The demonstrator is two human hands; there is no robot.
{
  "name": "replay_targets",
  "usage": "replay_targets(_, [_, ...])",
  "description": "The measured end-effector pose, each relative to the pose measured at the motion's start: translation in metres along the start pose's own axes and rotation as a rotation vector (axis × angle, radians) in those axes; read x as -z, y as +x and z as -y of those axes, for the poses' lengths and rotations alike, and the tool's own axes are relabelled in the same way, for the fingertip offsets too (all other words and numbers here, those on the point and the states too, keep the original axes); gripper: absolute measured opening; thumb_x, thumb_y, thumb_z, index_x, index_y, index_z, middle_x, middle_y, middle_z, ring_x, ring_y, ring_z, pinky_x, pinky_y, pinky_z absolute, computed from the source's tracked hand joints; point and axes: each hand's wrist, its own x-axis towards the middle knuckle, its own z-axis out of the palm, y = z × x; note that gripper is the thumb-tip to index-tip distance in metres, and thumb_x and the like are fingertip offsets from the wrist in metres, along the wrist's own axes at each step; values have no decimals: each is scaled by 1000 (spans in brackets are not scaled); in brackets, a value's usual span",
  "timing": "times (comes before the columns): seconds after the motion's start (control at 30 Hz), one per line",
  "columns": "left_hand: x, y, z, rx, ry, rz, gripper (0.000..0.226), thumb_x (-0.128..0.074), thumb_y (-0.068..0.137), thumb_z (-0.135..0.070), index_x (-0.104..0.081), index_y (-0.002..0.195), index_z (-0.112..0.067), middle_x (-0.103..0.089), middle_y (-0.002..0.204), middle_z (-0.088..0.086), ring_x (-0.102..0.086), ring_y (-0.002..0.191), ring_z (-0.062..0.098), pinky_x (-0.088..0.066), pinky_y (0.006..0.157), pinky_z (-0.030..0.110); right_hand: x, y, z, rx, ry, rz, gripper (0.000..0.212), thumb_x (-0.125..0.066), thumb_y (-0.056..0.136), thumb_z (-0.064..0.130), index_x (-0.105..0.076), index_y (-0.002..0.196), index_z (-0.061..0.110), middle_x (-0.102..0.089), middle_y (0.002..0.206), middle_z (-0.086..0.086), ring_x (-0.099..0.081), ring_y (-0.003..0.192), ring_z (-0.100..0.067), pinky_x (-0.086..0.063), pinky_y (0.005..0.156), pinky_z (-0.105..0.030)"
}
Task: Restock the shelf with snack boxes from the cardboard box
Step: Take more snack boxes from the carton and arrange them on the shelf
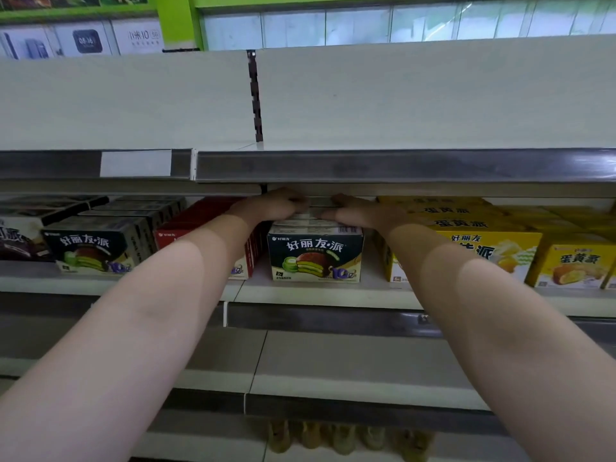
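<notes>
Two hands (313,208) atop dark snack box (315,256), shelf (320,295), yellow boxes (466,241) beside

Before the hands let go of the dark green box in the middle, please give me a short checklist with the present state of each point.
1. Left hand on top of the dark green box: ok.
2. Right hand on its top too: ok.
3. Box standing upright on the shelf, front label facing out: ok.
4. Box apart from the red box and the yellow box: ok, gaps show on both sides.
5. More boxes behind it: cannot tell.
6. Room under the upper shelf edge: cannot tell, the fingers are hidden there.
</notes>
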Motion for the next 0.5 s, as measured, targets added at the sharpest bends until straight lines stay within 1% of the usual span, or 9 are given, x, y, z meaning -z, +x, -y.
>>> replay_targets(0.07, [4, 0, 3, 7, -4, 41, 47, -53, 97, -42, -54, 140, -25, -44, 151, 0, -44, 133, 21, -32, 108, 28, 4, -2, 0, 6, -9, -16, 95, -57, 76, 77, -32, 152, 24, -38, 155, -2, -43, 135, -26, -38, 104, -37])
replay_targets(0.13, [4, -1, 9, 13, 35, 59, 45, -49, 95, -45, -57, 135, -25, -48, 147, 2, -47, 128, 22, -36, 109, 37, 4, 2, -1, -12, 2, -2, 91, -60, 71, 76, -46, 143, 22, -49, 145, -3, -52, 126, -25, -41, 103, -37])
replay_targets(0.17, [3, 0, 13, 23, 35, 56, 46, -46, 95, -49, -57, 134, -27, -48, 146, 2, -47, 127, 23, -36, 109, 40, 2, 8, -4, -21, 29, 7, 89, -58, 64, 79, -57, 131, 21, -60, 134, -4, -59, 116, -25, -43, 103, -40])
replay_targets(0.2, [1, 1, 17, 51, 48, 43, 53, -41, 92, -59, -54, 135, -32, -47, 148, 0, -47, 129, 23, -35, 109, 42, -1, 14, -7, -36, 71, 16, 84, -55, 58, 81, -65, 115, 21, -69, 118, -5, -66, 104, -24, -46, 102, -43])
replay_targets(0.23, [0, 1, 20, 81, 58, 31, 60, -36, 87, -69, -51, 137, -39, -45, 150, -1, -46, 131, 24, -34, 110, 45, -4, 21, -11, -36, 105, 17, 76, -53, 58, 81, -68, 103, 22, -73, 104, -5, -69, 95, -22, -48, 100, -44])
replay_targets(0.27, [-2, 1, 19, 89, 78, 24, 63, -32, 86, -73, -47, 139, -43, -43, 152, -2, -45, 133, 25, -33, 111, 46, -6, 23, -11, -37, 115, 4, 69, -53, 62, 79, -67, 98, 22, -73, 96, -3, -70, 89, -21, -47, 99, -42])
replay_targets(0.33, [-5, 5, 19, 66, 127, 18, 57, -29, 95, -63, -40, 145, -40, -37, 157, -1, -39, 139, 25, -29, 113, 45, -7, 20, -10, -38, 103, -28, 56, -52, 75, 73, -63, 97, 22, -69, 94, -2, -65, 87, -17, -38, 97, -35])
replay_targets(0.4, [-7, 8, 18, 63, 161, 4, 56, -29, 99, -58, -36, 149, -33, -32, 159, 1, -34, 143, 26, -27, 115, 45, -7, 20, -10, -32, 73, -29, 46, -51, 87, 65, -58, 101, 22, -63, 94, 1, -56, 82, -12, -27, 89, -33])
replay_targets(0.5, [-8, 10, 20, 44, 185, 2, 56, -27, 100, -56, -39, 147, -30, -35, 158, 5, -38, 140, 27, -31, 113, 45, -6, 19, -8, -44, 47, -40, 47, -49, 88, 65, -55, 105, 22, -58, 94, 3, -50, 78, -8, -26, 87, -36])
